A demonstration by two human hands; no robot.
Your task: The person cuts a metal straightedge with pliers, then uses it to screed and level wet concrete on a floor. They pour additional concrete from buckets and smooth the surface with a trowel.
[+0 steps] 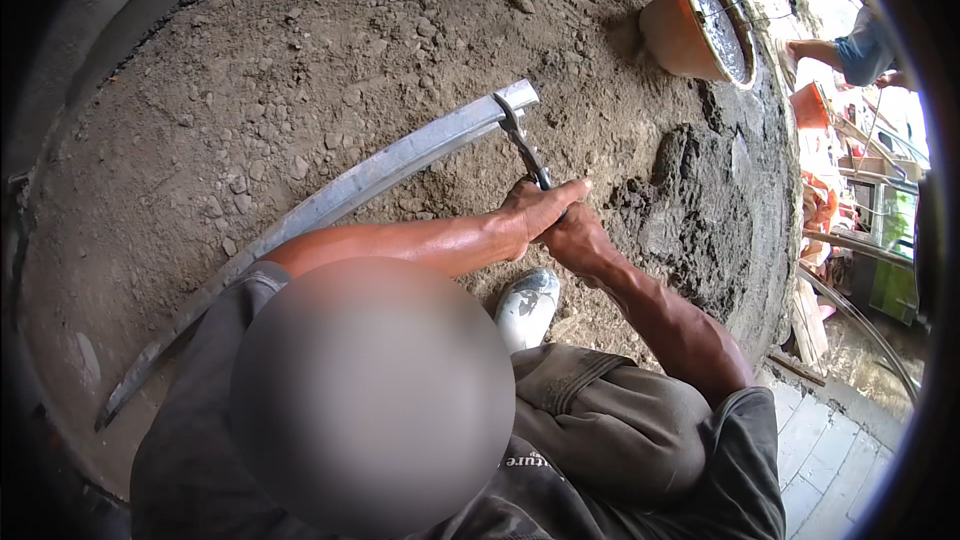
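A dark hand tool [526,150], just above centre, is clasped by the closed left hand [535,212] and right hand [578,238]; its head is set, at twelve o'clock, against a silvery metal strip [385,168] stretched toward eight o'clock.

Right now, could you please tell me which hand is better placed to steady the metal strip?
Probably the left. The left hand sits nearer the grey metal strip, with its forearm close alongside, while the right hand sits farther off. Both grip the dark hand tool.
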